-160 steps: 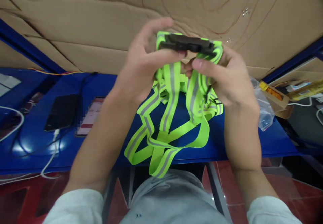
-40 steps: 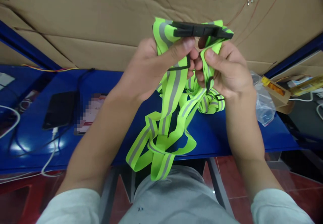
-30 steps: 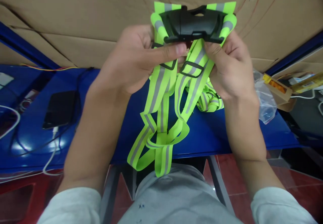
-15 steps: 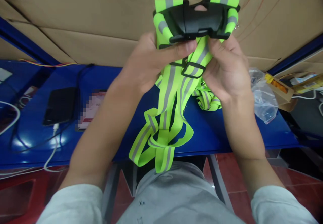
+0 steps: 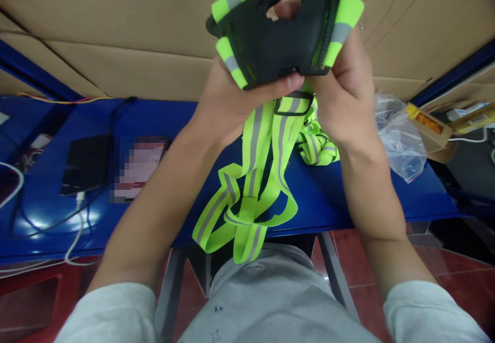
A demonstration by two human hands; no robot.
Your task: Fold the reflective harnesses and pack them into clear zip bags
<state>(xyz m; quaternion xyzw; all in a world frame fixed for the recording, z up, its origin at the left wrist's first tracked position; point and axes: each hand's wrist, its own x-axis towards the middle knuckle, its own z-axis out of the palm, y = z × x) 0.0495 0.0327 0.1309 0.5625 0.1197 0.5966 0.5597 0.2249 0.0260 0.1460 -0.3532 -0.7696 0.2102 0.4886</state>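
**A:** What do you have at the hands?

**B:** I see the left hand (image 5: 228, 103) closed on the lower left edge of a black buckle (image 5: 278, 38), thumb pressed flat along its underside. The right hand (image 5: 344, 95) is closed on the buckle's right end, fingers wrapped behind it — one fingertip shows through the opening at the top. The buckle is raised high, close to my camera, in front of a wall of brown cardboard (image 5: 116, 33).

**A:** And what's attached to it?

**B:** Neon-yellow straps (image 5: 266, 147) with a grey reflective stripe. Short loops of strap wrap the bars at both ends of the buckle, and the long lengths hang down between the two wrists, passing through a small black slider (image 5: 293, 103) just under the left thumb. The lowest loops dangle past the front edge of the blue bench (image 5: 348, 203), above the person's grey-clad lap. A bunched part of the straps lies on the bench just beside the right wrist.

**A:** Anything else around?

**B:** To the right, a crumpled clear plastic bag (image 5: 398, 136) on the bench, with a small cardboard box (image 5: 429, 126) just beyond it. To the left, well apart from the hands, a dark phone (image 5: 87, 163) lying flat with a white cable (image 5: 75, 229) plugged in — next to it a second, blurred screen.
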